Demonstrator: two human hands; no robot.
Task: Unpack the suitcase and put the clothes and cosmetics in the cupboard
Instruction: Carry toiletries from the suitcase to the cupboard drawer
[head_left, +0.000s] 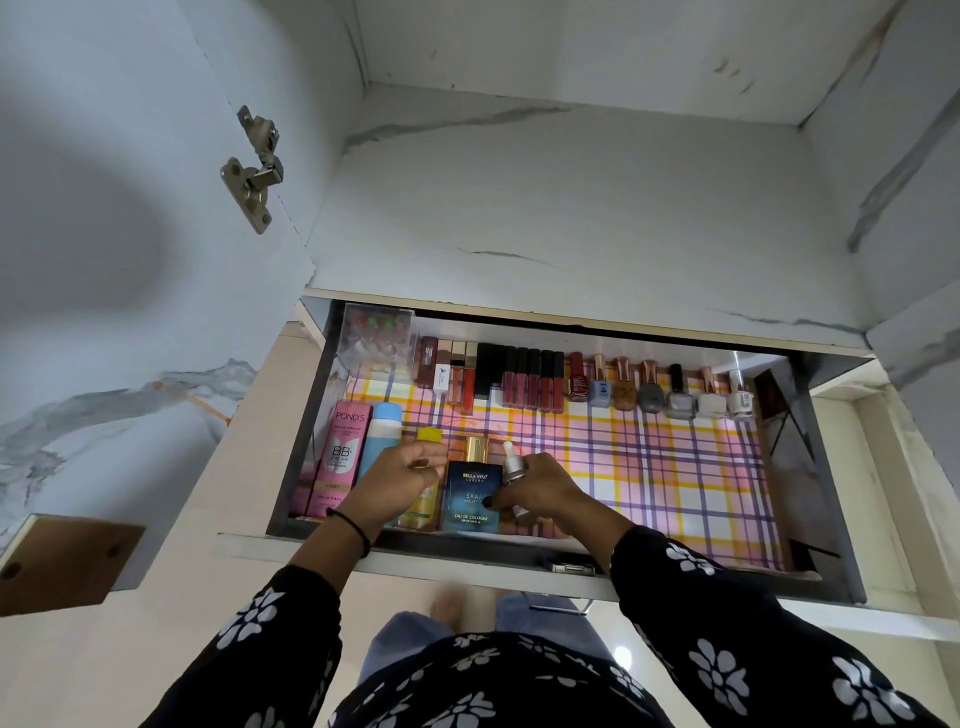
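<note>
Floral sleeves (727, 613) lowest in frame. Right grip (543, 491) pinches a small dropper bottle (510, 467) over the open drawer (305, 415). Left grip (400, 478) curls at a yellow-capped bottle (430, 434); I cannot tell if it holds. Blue cologne bottle (474, 493) sits between them.

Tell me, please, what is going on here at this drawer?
A person is arranging cosmetics in an open drawer lined with checked paper. Their right hand holds a small dropper bottle beside a blue cologne box. The left hand is over a yellow-capped bottle; I cannot tell whether it grips it. Lipsticks and nail polishes are lined up along the back, and a pink Pond's box lies at the left.
</note>
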